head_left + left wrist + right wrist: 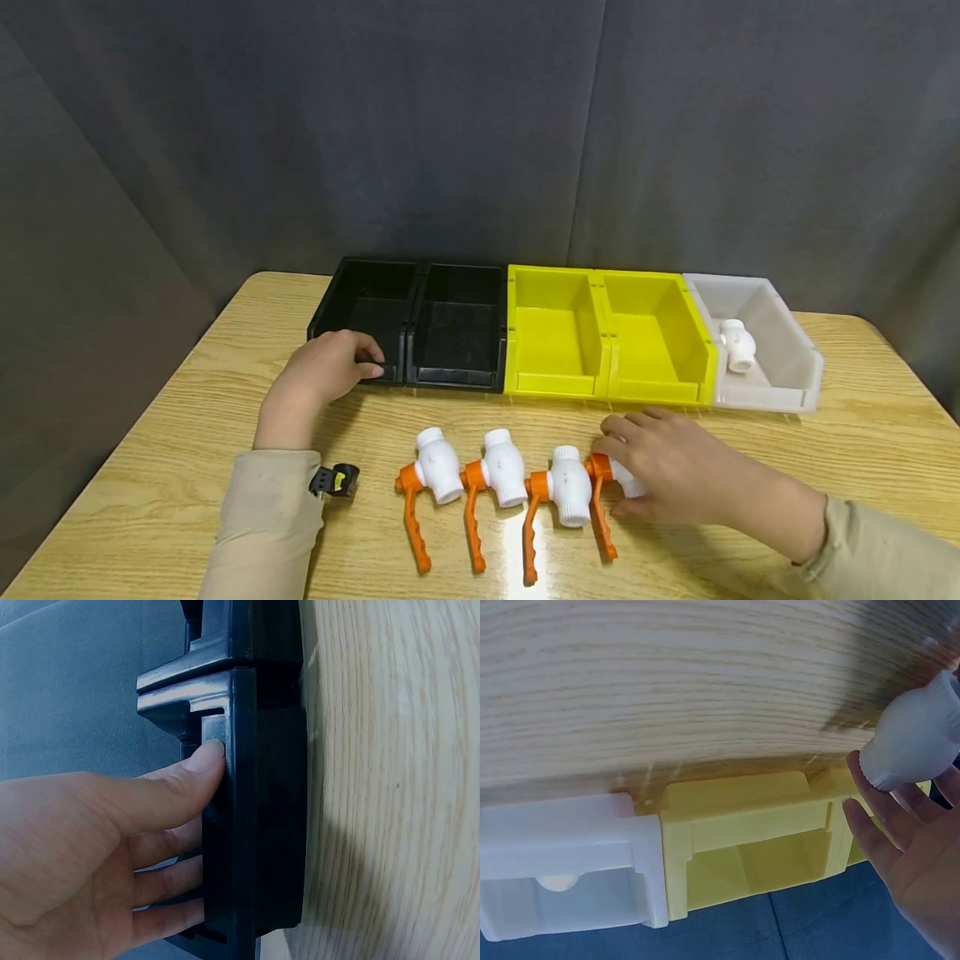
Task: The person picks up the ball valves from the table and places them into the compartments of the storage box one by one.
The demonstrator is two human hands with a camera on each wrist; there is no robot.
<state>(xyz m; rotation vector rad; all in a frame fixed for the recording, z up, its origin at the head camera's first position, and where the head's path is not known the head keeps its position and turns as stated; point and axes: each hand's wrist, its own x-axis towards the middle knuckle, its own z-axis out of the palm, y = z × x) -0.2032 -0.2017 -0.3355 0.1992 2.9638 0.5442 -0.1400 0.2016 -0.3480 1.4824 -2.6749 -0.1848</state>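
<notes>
At the front of the leftmost black bin (pixel 372 312), my left hand (pixel 322 368) pinches the front wall. In the left wrist view the thumb (pixel 202 761) lies over the lip while the other fingers reach inside, their tips hidden behind the wall. My right hand (pixel 671 467) holds the rightmost ball valve (pixel 626 479) in a row, fingers on one end of the white body and thumb at the other. Its orange lever (pixel 602 529) points toward me. Three similar white ball valves (pixel 504 471) with orange levers lie to its left.
Beside the left bin stand another black bin (pixel 457 333), two yellow bins (pixel 555 384) (pixel 652 389) and a translucent bin (pixel 765 398), joined in a row. A white valve body (pixel 738 346) lies in the translucent one. Grey curtain (pixel 480 125) hangs behind the wooden table (pixel 150 467).
</notes>
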